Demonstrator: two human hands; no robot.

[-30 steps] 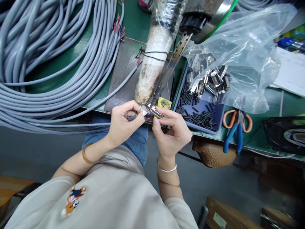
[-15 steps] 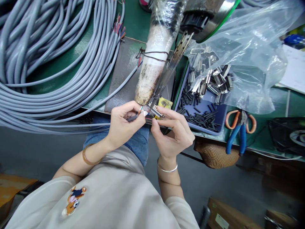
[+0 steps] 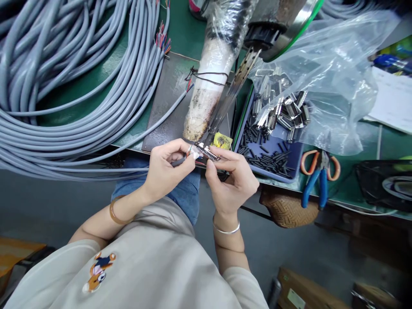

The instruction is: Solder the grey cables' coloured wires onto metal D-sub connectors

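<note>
My left hand (image 3: 168, 168) is closed on the stripped end of a grey cable (image 3: 128, 170), whose thin coloured wires poke out between thumb and forefinger. Pinched in my right hand (image 3: 232, 178) is a metal multi-pin connector (image 3: 207, 152), its row of pins turned toward the wires. The two hands are close together at the bench edge. Just above them are the tip of a soldering iron (image 3: 219, 115) and the stained end of a plastic-wrapped white tube (image 3: 206, 98). Whether a wire touches a pin is too small to tell.
Coiled grey cables (image 3: 106, 124) cover the left of the bench. To the right, a blue tray (image 3: 262, 148) holds black sleeves and metal connectors, partly under a clear plastic bag (image 3: 341, 86). Pliers (image 3: 317, 180) lie by the front edge. A yellow piece (image 3: 222, 140) sits near the iron.
The connector in my right hand has tilted and come slightly away from the iron tip, showing more of its length. My left hand stays nearly in place. The view has shifted slightly.
</note>
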